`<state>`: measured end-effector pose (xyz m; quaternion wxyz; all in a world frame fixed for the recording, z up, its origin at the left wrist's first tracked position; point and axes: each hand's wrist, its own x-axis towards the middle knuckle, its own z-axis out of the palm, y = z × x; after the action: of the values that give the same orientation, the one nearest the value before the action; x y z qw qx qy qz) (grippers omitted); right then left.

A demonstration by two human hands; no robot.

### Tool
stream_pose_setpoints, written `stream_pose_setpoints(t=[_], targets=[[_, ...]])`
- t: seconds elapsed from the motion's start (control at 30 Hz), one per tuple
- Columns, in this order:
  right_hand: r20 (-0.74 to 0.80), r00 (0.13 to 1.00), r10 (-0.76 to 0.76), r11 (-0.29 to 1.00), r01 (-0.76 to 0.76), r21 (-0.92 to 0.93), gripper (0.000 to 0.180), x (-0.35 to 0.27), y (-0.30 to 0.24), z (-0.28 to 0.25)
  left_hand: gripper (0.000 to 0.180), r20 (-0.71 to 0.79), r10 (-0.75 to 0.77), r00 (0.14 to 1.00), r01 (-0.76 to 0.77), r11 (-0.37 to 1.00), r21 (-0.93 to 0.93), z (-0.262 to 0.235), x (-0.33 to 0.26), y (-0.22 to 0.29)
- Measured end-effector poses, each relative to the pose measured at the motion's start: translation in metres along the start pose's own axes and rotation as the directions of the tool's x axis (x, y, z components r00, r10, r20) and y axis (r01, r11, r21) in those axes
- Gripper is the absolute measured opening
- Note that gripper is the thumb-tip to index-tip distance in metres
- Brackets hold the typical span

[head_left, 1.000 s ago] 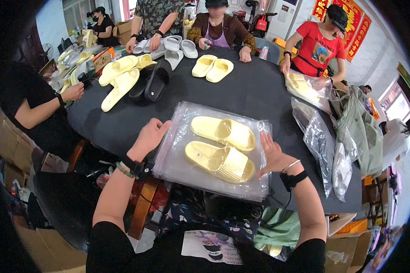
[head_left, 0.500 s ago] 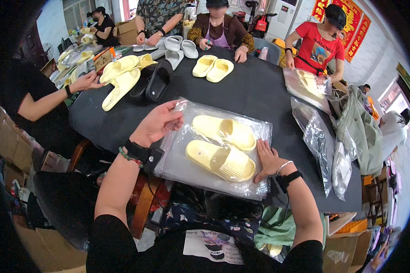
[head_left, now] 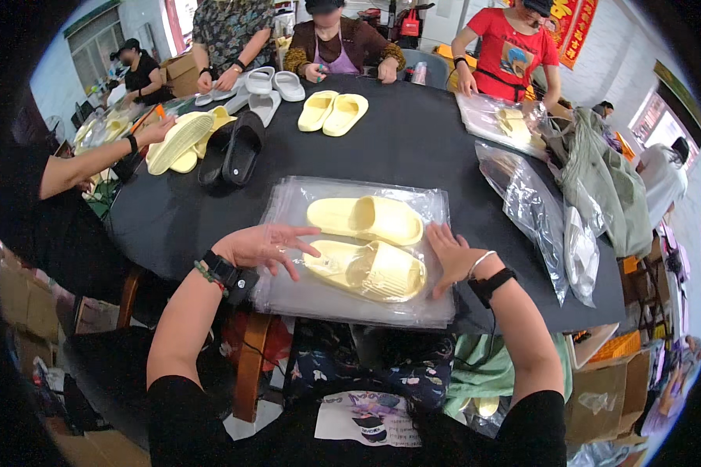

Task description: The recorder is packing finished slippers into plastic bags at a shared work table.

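Observation:
A pair of pale yellow slides, the far slide (head_left: 401, 220) and the near slide (head_left: 397, 272), lies side by side inside a clear plastic bag (head_left: 288, 300) in front of me. More clear bags seem to be layered beneath it. Over the bag's left part hovers my left hand (head_left: 266, 247), fingers spread by the toe-free ends of the slides, holding nothing. My right hand (head_left: 452, 255) rests flat at the bag's right edge, fingers stretched out beside the closed ends of the slides.
Black slides (head_left: 237, 152), grey slides (head_left: 269, 89) and another yellow pair (head_left: 332, 113) stand farther off on the black table (head_left: 397, 156). A co-worker's hand (head_left: 160, 128) holds a yellow slide at left. Loose clear bags (head_left: 522, 206) and grey-green cloth (head_left: 600, 179) lie right.
My left hand has let go of the bag's far left corner and come down nearer me, fingers spreading. The bag now lies flatter. My right hand stays at its right edge. The view has shifted.

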<state>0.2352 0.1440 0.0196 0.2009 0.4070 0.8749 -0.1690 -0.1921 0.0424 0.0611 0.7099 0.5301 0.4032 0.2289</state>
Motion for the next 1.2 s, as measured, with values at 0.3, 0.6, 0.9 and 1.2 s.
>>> stream_pose_setpoints(t=[0.3,0.6,0.9,1.2], targets=[[-0.028,0.999,0.016,1.0,-0.016,0.015,0.16,0.002,-0.007,0.007,0.043,-0.042,0.236,0.971,-0.155,0.753,0.639,-0.02,0.056,-0.009],[-0.037,0.998,0.047,0.998,-0.046,0.031,0.163,0.001,-0.007,0.01,0.08,0.361,0.32,0.876,-0.417,0.126,0.9,-0.004,0.138,-0.011],[-0.02,0.999,0.043,0.998,-0.042,0.047,0.162,-0.004,-0.009,0.007,0.038,0.416,0.388,0.822,-0.46,0.025,0.887,-0.002,0.171,-0.03],[-0.045,0.998,0.034,0.999,-0.033,0.035,0.159,-0.007,-0.008,0.006,0.024,-0.21,0.455,0.865,0.03,0.372,0.928,-0.041,0.072,-0.047]])
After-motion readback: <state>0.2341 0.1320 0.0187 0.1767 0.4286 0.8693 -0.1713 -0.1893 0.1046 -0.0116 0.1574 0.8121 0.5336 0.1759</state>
